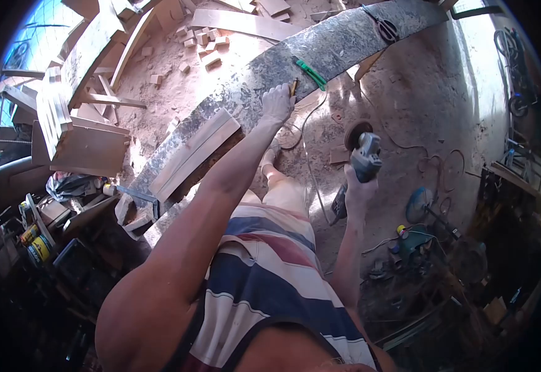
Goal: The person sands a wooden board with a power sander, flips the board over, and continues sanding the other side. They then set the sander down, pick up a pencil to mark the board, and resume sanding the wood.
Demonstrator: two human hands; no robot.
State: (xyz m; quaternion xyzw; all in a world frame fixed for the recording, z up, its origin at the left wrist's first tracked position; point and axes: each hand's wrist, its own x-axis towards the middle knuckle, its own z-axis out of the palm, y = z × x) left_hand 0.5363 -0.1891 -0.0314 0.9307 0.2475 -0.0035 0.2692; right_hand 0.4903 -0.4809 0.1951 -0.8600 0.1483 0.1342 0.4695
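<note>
My right hand (360, 188) is wrapped around the body of an angle grinder (367, 160), held out over the floor to the right of the bench. The grinder's round disc (357, 132) points away from me, and its cord hangs down and loops forward. On the dusty bench top (258, 74) rests my left hand (278, 104), fingers lying on the surface near the edge. A yellow pencil-like stick (294, 87) is right beside its fingers. Just beyond lies a green utility knife (311, 74). Nearer to me, a wooden board (195, 152) lies along the bench.
Scissors (387, 30) lie at the bench's far end, a metal square (143, 197) at its near end. Small wood blocks (211, 58) litter the sandy floor. Stacked boards (81, 146) stand at left. A fan-like blue disc (419, 206) and a green machine (414, 242) stand at right.
</note>
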